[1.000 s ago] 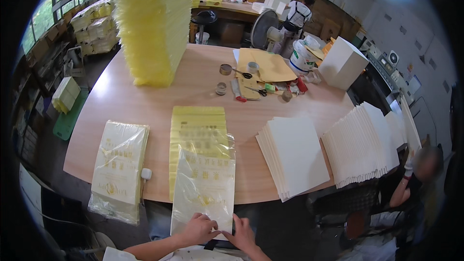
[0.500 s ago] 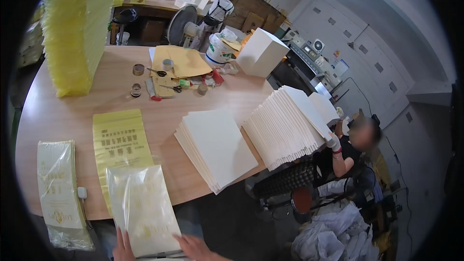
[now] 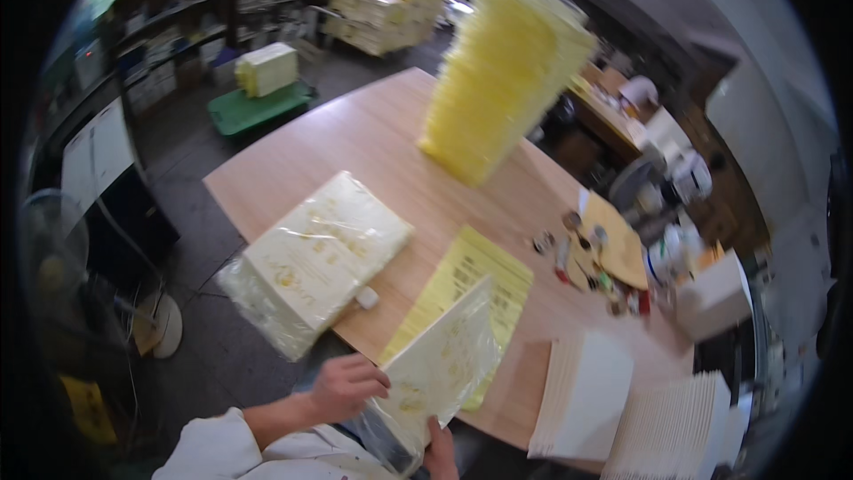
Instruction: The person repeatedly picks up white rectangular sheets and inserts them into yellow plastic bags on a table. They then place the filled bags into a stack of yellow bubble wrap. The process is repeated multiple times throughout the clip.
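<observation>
A white pad in a clear plastic bag with gold print (image 3: 437, 363) is tilted up at the near edge of the table. My left hand (image 3: 351, 387) has its fingers closed on the bag's left side, near its lower end. Down at the lower right edge, my right hand (image 3: 440, 452) grips the same bag, its thumb on the front face. Behind the bag lies a flat yellow printed bag (image 3: 506, 277), partly covered. To the left, a stack of similar bagged white pads (image 3: 330, 244) overhangs the table edge, and a small white plug-like block (image 3: 367, 298) sits beside it.
A tall pile of yellow plastic packs (image 3: 498, 80) stands at the back of the wooden table (image 3: 342, 138). Tape rolls, scissors and brown envelopes (image 3: 615, 244) lie to the right. White board stacks (image 3: 591, 396) occupy the near right. A green cart (image 3: 258, 109) and fan (image 3: 58, 258) are at left.
The view has swung to the left. The bagged pad, earlier lying flatter, is now tipped up and turned. My left hand's fingers have gone from stretched along its edge to closed on it.
</observation>
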